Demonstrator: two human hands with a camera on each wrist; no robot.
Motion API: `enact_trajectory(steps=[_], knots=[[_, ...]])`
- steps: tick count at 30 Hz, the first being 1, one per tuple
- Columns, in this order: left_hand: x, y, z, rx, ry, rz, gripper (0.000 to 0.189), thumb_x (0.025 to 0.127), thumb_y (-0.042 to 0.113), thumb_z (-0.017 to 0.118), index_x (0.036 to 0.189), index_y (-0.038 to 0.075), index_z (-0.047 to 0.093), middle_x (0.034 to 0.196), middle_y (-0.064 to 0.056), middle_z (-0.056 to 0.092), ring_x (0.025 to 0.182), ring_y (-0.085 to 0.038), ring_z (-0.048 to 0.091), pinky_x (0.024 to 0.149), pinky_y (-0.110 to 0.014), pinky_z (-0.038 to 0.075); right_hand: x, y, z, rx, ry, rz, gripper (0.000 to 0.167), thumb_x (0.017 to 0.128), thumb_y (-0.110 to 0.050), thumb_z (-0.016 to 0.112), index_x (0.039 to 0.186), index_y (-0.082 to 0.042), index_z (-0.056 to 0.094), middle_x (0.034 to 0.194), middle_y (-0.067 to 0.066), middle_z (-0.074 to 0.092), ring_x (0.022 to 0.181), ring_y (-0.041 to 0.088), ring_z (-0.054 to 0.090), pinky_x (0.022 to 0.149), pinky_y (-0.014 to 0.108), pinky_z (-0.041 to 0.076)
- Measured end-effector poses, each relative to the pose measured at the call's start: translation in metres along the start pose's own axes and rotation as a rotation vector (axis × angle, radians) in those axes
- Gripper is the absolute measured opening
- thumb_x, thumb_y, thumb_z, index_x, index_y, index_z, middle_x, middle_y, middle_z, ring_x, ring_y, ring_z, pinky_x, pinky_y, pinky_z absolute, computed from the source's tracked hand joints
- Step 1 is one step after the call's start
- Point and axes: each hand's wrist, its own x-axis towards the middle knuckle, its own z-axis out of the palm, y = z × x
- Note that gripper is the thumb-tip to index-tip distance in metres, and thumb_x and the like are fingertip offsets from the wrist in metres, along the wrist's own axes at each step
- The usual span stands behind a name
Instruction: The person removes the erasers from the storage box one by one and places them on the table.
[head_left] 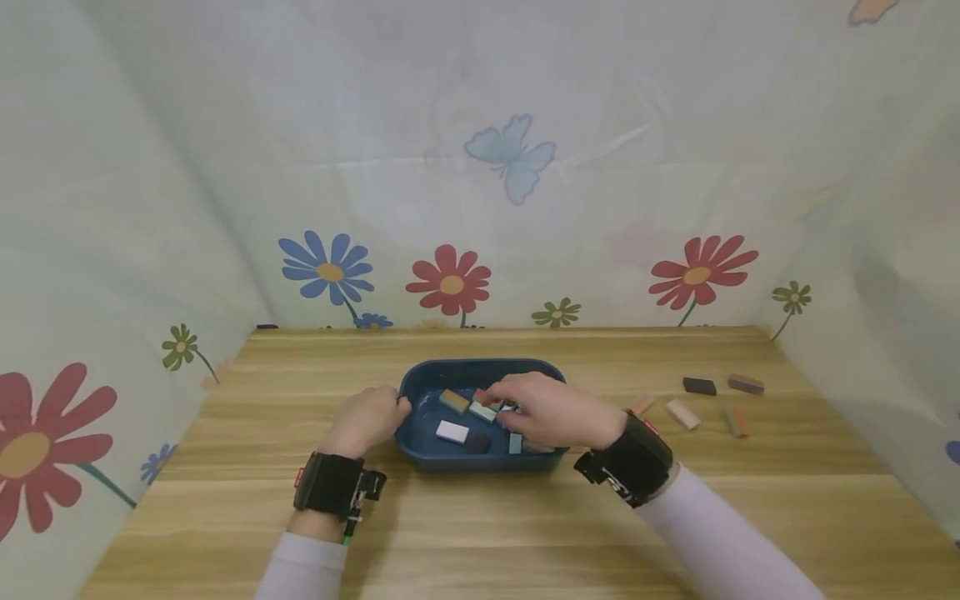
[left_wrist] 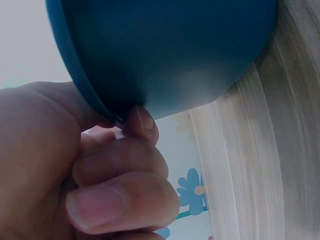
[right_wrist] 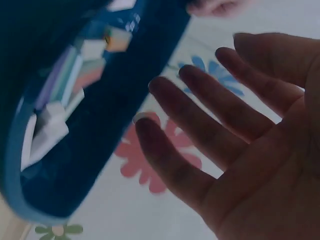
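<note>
A dark blue plastic basin (head_left: 480,464) stands on the wooden table with several small rectangular blocks inside, among them a white block (head_left: 452,432) and a brown-yellow block (head_left: 453,401). My left hand (head_left: 372,419) pinches the basin's left rim; in the left wrist view its thumb is on one side of the rim (left_wrist: 75,70), with curled fingers on the other. Over the right half of the basin is my right hand (head_left: 543,408). The right wrist view shows its fingers (right_wrist: 195,130) spread and loosely bent, holding nothing. Part of the blocks is hidden beneath that hand.
Right of the basin several loose blocks lie on the table (head_left: 480,533): a black block (head_left: 700,386), a brown-purple block (head_left: 746,384), a beige block (head_left: 683,414) and a green-orange block (head_left: 737,422). Flower-printed cloth (head_left: 390,200) encloses the back and sides.
</note>
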Motion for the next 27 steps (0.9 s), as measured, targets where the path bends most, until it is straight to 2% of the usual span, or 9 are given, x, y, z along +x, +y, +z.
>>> enact_trajectory(steps=[2,5,9,11,14,18,20,22,27], knots=[[0.000,0.000,0.000,0.002,0.001,-0.007,0.032,0.100,0.028,0.044,0.083,0.007,0.061,0.068,-0.006,0.052,0.062,-0.021,0.050,0.057,-0.035,0.036,0.011,-0.003,0.006,-0.001,-0.050,-0.027,0.026,0.098,-0.011,0.058,0.123,-0.011,0.064,0.117,0.003,0.065,0.102,0.015,0.061,0.085,0.032,0.049],[0.001,0.000,0.001,0.004,-0.004,-0.005,0.031,0.100,0.028,0.044,0.085,0.007,0.061,0.069,-0.006,0.053,0.063,-0.022,0.050,0.057,-0.035,0.036,0.024,-0.005,0.015,-0.054,-0.133,-0.047,0.026,0.096,-0.006,0.059,0.120,-0.011,0.067,0.118,0.002,0.066,0.112,0.019,0.061,0.090,0.033,0.048],[0.002,-0.001,0.003,0.000,-0.009,-0.005,0.032,0.100,0.029,0.044,0.086,0.007,0.062,0.069,-0.006,0.054,0.063,-0.022,0.050,0.057,-0.035,0.036,0.037,-0.004,0.025,-0.083,-0.277,-0.040,0.030,0.091,0.000,0.062,0.117,-0.013,0.070,0.115,-0.004,0.068,0.125,0.021,0.053,0.108,0.038,0.033],[0.002,0.000,0.002,-0.001,-0.010,-0.008,0.032,0.100,0.029,0.044,0.086,0.006,0.062,0.070,-0.006,0.054,0.064,-0.022,0.051,0.058,-0.035,0.037,0.043,-0.004,0.028,-0.083,-0.335,-0.019,0.034,0.088,0.004,0.063,0.116,-0.015,0.071,0.111,-0.008,0.068,0.124,0.017,0.053,0.111,0.038,0.027],[0.003,0.000,0.002,0.003,-0.009,-0.012,0.032,0.100,0.029,0.044,0.087,0.006,0.062,0.070,-0.006,0.054,0.065,-0.022,0.051,0.058,-0.035,0.037,0.050,-0.003,0.031,-0.121,-0.372,0.000,0.041,0.084,0.007,0.067,0.115,-0.018,0.072,0.104,-0.011,0.067,0.109,0.009,0.059,0.108,0.036,0.033],[0.004,0.000,0.001,0.003,-0.015,-0.016,0.032,0.100,0.029,0.045,0.088,0.006,0.063,0.070,-0.006,0.054,0.065,-0.022,0.051,0.058,-0.035,0.036,0.056,-0.006,0.032,-0.152,-0.382,-0.015,0.044,0.081,0.010,0.069,0.112,-0.021,0.072,0.095,-0.012,0.066,0.088,0.006,0.055,0.101,0.032,0.039],[0.003,-0.001,0.001,0.003,-0.015,-0.017,0.032,0.100,0.029,0.045,0.087,0.006,0.063,0.069,-0.006,0.054,0.064,-0.022,0.051,0.058,-0.035,0.036,0.058,-0.007,0.032,-0.164,-0.389,-0.022,0.043,0.081,0.010,0.069,0.112,-0.020,0.072,0.095,-0.012,0.066,0.086,0.006,0.054,0.100,0.031,0.039],[0.003,-0.001,0.001,0.003,-0.013,-0.011,0.032,0.100,0.029,0.045,0.087,0.006,0.063,0.069,-0.006,0.054,0.064,-0.022,0.051,0.057,-0.035,0.036,0.057,-0.007,0.032,-0.178,-0.403,-0.006,0.043,0.081,0.009,0.068,0.112,-0.021,0.071,0.096,-0.011,0.065,0.086,0.007,0.053,0.094,0.028,0.042],[0.001,0.000,0.001,-0.006,-0.009,-0.013,0.032,0.100,0.029,0.044,0.086,0.007,0.062,0.069,-0.006,0.054,0.063,-0.022,0.050,0.057,-0.035,0.036,0.054,-0.007,0.032,-0.229,-0.442,0.076,0.048,0.083,0.007,0.069,0.117,-0.026,0.068,0.099,-0.010,0.062,0.089,0.009,0.052,0.088,0.029,0.045]])
